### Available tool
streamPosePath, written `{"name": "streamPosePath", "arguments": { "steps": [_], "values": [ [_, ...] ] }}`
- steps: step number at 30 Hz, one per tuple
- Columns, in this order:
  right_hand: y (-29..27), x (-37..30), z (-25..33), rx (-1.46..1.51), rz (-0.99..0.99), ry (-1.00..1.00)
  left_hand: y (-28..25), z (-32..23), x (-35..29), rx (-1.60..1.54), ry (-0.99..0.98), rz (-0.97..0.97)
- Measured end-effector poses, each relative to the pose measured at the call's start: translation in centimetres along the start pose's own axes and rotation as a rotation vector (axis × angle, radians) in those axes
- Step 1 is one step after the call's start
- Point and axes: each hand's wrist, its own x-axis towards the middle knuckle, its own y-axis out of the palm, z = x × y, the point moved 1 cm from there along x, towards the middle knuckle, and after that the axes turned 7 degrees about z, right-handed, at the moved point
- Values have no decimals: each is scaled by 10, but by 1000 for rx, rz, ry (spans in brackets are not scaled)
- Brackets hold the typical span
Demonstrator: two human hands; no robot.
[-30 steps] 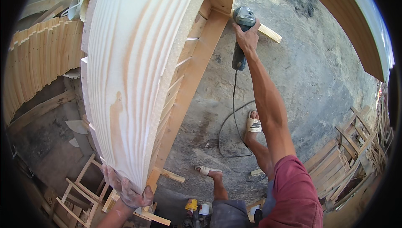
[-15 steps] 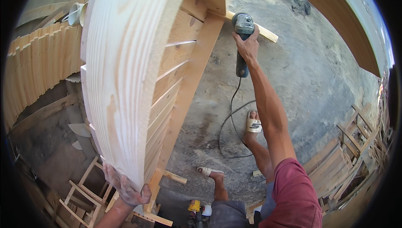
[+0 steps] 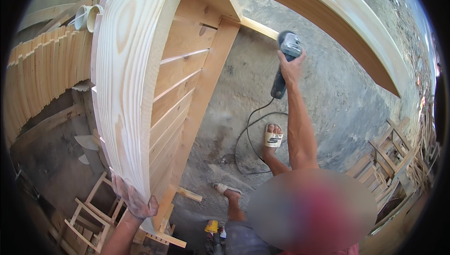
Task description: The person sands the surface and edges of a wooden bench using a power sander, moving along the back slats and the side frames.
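My left hand (image 3: 133, 198) clasps the near end of a broad, pale wooden rail (image 3: 126, 81), thumb on one side and fingers on the other. That rail runs along a large slatted wooden frame (image 3: 176, 81). With my right arm stretched forward, my right hand (image 3: 292, 67) grips a dark angle grinder (image 3: 278, 80) around its body. The grinder's round head is up by the end of a thin wooden bar (image 3: 260, 27) jutting from the frame; whether they touch I cannot tell. A black cord (image 3: 251, 121) trails from the tool's rear down to the floor.
A curved wooden board (image 3: 337, 9) arches across the upper right. Stacked wooden slats (image 3: 49, 67) stand at the left, with white cups (image 3: 86, 17) above them. Small wooden frames (image 3: 93, 213) lie lower left, scrap wood (image 3: 393, 154) at right. A sandalled foot (image 3: 273, 135) is near the cord.
My right hand has carried the grinder slightly right and down, and its head has tilted right. More of the curved board shows. My left hand keeps its hold on the rail.
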Motion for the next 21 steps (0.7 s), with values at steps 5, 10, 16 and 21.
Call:
{"name": "streamPosePath", "arguments": {
  "steps": [5, 10, 16, 21],
  "values": [
    [47, 0, 37, -69, 206, -88, 7, 3, 2, 6, -11, -26],
    [37, -1, 31, 4, 189, -217, 4, 1, 4, -2, -31, -45],
    [-33, 9, -48, 26, 61, -152, 2, -10, 9, 35, -52, -59],
    [-98, 12, -59, 111, 124, -107, 4, -26, 16, 98, -115, -100]
  ]
}}
